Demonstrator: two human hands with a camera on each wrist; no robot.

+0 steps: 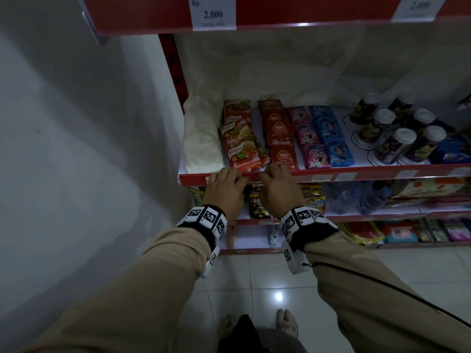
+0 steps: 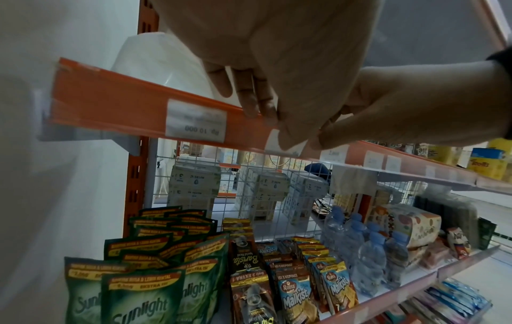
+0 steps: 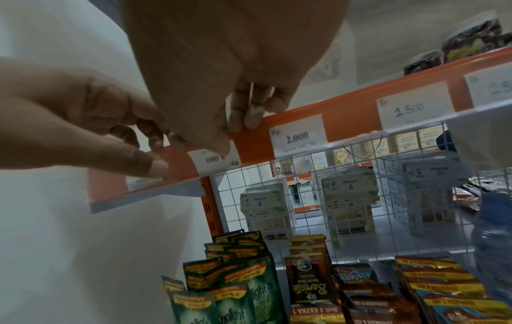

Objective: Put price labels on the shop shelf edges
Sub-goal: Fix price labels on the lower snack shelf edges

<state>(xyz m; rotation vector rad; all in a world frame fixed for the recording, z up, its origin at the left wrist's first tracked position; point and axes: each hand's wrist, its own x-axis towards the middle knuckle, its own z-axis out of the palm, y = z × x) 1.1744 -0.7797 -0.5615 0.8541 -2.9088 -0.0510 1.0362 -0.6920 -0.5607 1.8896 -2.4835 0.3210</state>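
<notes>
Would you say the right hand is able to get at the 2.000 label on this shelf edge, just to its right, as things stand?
Probably yes. The right hand already rests on the shelf edge, and the 2.000 label sits just beside its fingers with bare strip between. Nothing blocks the way; the left hand is on the other side.

Small print under the price on the label (image 3: 298, 133), unreadable; right-edge label (image 3: 493, 87) cut off.

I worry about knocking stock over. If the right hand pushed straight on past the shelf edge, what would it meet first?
Probably the red ABC sachets lying just behind the shelf edge that the right hand touches; depth is unclear.
</notes>
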